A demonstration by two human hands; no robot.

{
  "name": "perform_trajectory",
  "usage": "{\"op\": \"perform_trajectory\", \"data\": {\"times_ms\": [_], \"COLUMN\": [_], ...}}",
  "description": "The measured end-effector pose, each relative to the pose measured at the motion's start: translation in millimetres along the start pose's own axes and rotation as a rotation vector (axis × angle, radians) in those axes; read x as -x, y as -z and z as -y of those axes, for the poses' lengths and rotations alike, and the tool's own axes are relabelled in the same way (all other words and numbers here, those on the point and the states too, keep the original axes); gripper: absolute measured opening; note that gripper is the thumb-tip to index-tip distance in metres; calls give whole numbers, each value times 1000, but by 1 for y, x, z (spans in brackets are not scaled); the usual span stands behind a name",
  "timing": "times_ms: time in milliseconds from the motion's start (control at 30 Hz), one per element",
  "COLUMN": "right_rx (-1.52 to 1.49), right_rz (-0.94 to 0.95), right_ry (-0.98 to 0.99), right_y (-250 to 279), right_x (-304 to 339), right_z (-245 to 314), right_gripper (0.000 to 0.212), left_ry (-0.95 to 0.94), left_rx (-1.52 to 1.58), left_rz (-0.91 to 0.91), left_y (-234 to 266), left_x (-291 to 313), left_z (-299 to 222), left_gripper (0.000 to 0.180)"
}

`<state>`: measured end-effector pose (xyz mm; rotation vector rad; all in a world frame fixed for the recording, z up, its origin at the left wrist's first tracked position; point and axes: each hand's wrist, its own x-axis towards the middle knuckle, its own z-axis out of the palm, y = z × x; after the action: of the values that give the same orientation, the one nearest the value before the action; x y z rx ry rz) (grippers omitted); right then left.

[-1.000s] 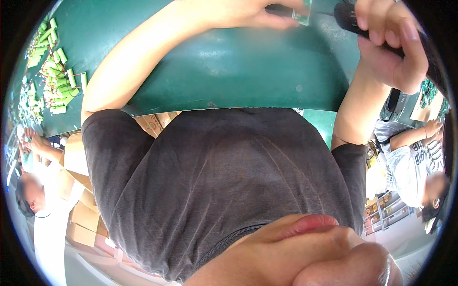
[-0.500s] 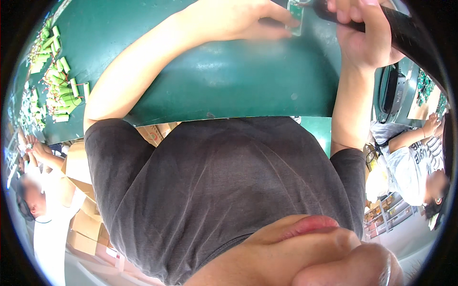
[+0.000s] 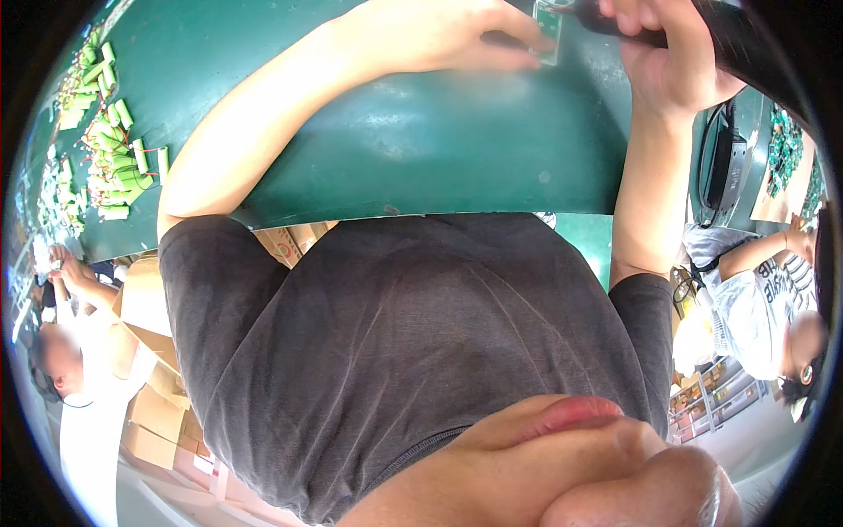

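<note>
At the top of the head view, a small green circuit board (image 3: 550, 35) in a clear frame or casing lies over the table. My left hand (image 3: 457, 35) reaches in from the left, its thumb and fingers closed at the board's near left edge; the fingertips are slightly blurred. To the right, my right hand (image 3: 672, 57) is wrapped round a black-handled tool (image 3: 597, 19), whose thin end points left toward the board's top edge. Whether the tip touches the board is cut off by the picture's upper edge, and the exact kind of tool does not show.
Green battery packs with wires (image 3: 114, 167) lie heaped on the green table (image 3: 439, 158) at the left. A black device with a cable (image 3: 727, 162) and a pile of small circuit boards (image 3: 781, 154) are at the right. Co-workers sit on both sides; cardboard boxes (image 3: 158, 430) stand below left.
Both my hands stay almost in place, with the board and tool still between them. The view has shifted very slightly. The right-hand co-worker's hand has moved a little.
</note>
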<state>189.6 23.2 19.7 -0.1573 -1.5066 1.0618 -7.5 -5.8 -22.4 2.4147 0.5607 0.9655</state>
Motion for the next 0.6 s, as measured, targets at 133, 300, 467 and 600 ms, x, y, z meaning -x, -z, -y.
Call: {"op": "perform_trajectory", "data": {"times_ms": [133, 300, 467, 600], "right_rx": [-23, -46, -123, -97], "right_rz": [37, 20, 25, 7], "right_ry": [-61, -21, -51, -36], "right_y": [-3, 1, -3, -2], "right_x": [-1, 1, -4, 0], "right_z": [-1, -6, -1, -7], "right_gripper": [49, 49, 46, 43], "left_ry": [-70, 32, 41, -24], "left_rx": [-16, 0, 3, -19], "left_rz": [-37, 31, 52, -18], "left_y": [-2, 7, 6, 0], "left_x": [0, -7, -5, -1], "left_z": [2, -9, -8, -2], "left_gripper": [19, 19, 19, 19]}}
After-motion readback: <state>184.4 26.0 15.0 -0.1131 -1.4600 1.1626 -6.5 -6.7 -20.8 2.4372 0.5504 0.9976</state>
